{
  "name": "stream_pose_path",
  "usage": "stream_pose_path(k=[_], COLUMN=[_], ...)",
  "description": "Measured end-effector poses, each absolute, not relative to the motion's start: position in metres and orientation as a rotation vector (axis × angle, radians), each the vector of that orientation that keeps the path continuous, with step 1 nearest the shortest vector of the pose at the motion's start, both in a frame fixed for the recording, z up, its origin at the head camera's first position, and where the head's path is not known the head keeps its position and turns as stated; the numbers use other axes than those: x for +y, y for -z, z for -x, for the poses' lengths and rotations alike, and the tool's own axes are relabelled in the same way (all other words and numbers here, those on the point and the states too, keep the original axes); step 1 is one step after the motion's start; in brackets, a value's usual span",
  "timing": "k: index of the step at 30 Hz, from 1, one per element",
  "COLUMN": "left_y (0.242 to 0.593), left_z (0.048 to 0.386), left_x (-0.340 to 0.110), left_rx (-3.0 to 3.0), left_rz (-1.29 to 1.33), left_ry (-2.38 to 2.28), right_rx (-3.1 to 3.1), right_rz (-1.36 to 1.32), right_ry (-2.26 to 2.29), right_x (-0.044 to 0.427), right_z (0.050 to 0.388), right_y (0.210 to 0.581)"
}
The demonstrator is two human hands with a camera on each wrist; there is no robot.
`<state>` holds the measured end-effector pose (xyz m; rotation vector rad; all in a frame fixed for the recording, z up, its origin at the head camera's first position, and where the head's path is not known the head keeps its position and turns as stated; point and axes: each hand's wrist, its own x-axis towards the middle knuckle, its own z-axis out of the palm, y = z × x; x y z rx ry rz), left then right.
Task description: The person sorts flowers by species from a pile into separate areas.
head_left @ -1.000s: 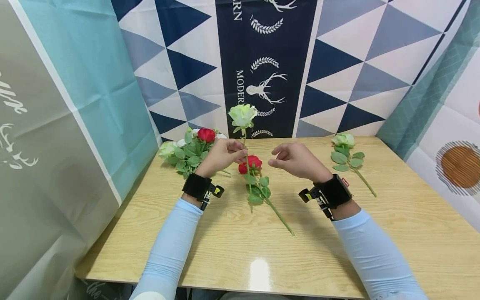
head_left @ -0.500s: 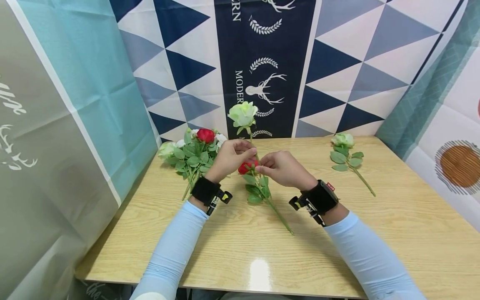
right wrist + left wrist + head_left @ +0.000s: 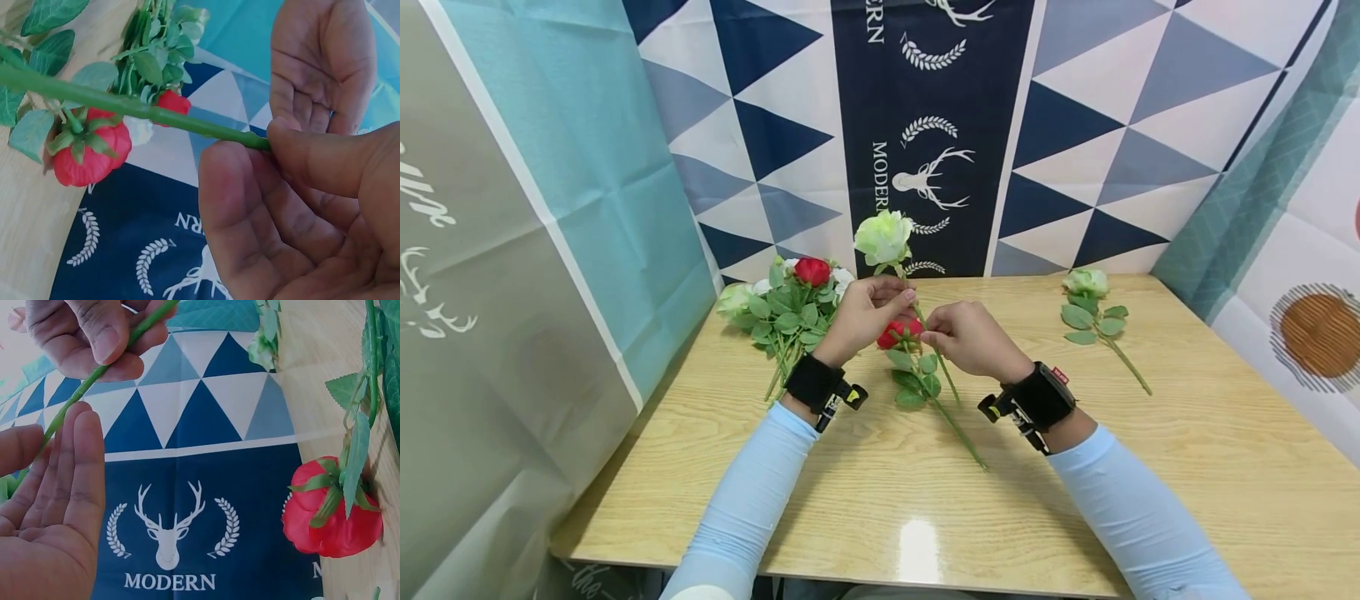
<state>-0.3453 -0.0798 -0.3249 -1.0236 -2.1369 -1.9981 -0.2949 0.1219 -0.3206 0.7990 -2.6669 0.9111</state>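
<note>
A pale green-white rose [image 3: 883,239] is held up above the table, its bloom at the top and its bare stem slanting down to the right. My left hand [image 3: 867,319] pinches the stem below the bloom between thumb and fingers. Just below, my right hand [image 3: 976,340] pinches the same stem, as the left wrist view shows with the stem [image 3: 94,375] under the thumb. Beneath the hands lies a red rose [image 3: 898,334] with green leaves, its stem pointing toward the front right; the left hand covers part of the view near its bloom.
At the back left lies a bunch of flowers [image 3: 786,312] with red, white and pale green blooms. Another pale green rose [image 3: 1086,283] lies at the right on the wooden table [image 3: 1037,517]. A patterned cloth [image 3: 790,125] hangs behind the table.
The right hand has come in from the right and taken hold of the stem. The held rose's lower stem has swung to the right, and the left hand has shifted slightly right.
</note>
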Motion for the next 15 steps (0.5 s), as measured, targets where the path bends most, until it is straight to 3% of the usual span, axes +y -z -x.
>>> stream_pose_path(k=[15], left_y=[0.327], left_z=[0.345], left_x=[-0.078], left_rx=[-2.109], left_rz=[1.116], left_ry=[2.066], right_rx=[-2.598], right_rz=[-0.797], right_ry=[-0.809], right_x=[0.131], right_z=[0.307], right_y=[0.328])
